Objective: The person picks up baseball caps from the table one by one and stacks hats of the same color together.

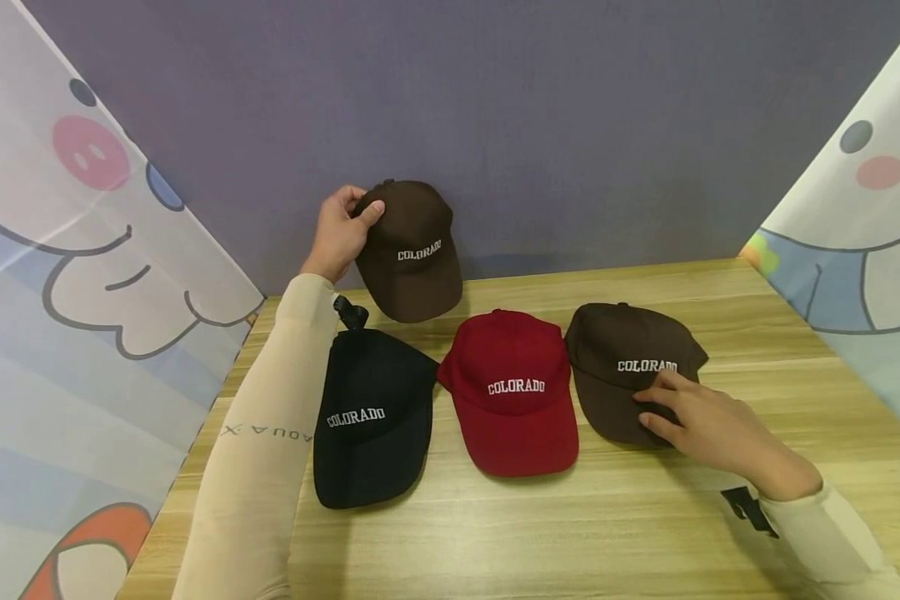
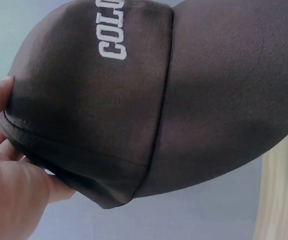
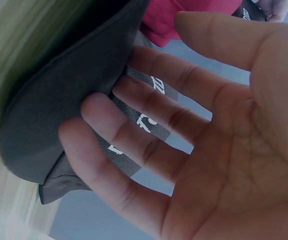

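Observation:
My left hand (image 1: 339,232) grips a dark brown baseball cap (image 1: 412,218) by the side of its crown, thumb in front and fingers behind. White COLORADO lettering crosses its front, and its brim points down. In the left wrist view this cap (image 2: 78,95) fills most of the picture. Over on the right, a second brown cap (image 1: 603,350) lies on the table, brim toward me. My right hand (image 1: 720,427) has its fingertips at that cap's brim and lower front. The right wrist view shows the palm (image 3: 224,150), with extended fingers overlapping the brim (image 3: 48,115).
A red cap (image 1: 510,354) lies in the middle of the wood-grain table (image 1: 435,542), close beside the right brown cap. To its left is a black cap (image 1: 378,379), partly behind my left sleeve (image 1: 258,467). A grey panel (image 1: 570,125) stands at the back, with cartoon-printed sheets (image 1: 37,275) along the sides.

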